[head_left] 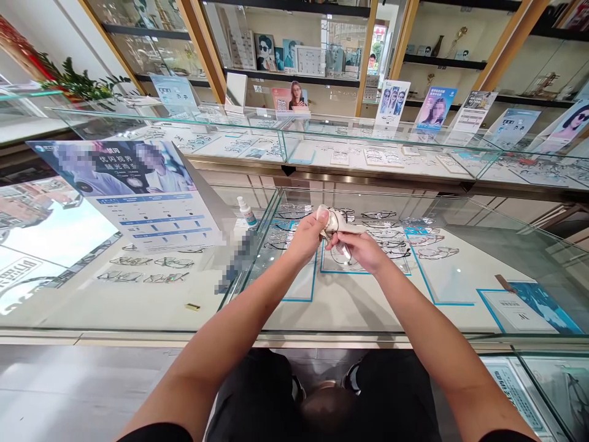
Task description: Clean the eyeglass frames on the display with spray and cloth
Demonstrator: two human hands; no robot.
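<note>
Both my hands are together above the glass display case [359, 313]. My left hand [307, 236] is closed, with its thumb pressing a pale cream cloth [343, 222] around part of a pair of eyeglasses [341, 253]. My right hand [361, 248] pinches the eyeglasses from the other side, its fingers touching the cloth as well. One clear round lens hangs below the fingers. The cloth and fingers hide most of the frame. Beneath the glass, several rows of eyeglasses [380, 215] lie around blue-edged trays.
A white spray bottle [247, 212] stands left of my hands. Nearer the left is a large folded sign [156, 215]. A small gold piece [192, 307] lies at the left front. Another glass case [285, 132] with upright cards runs across the back.
</note>
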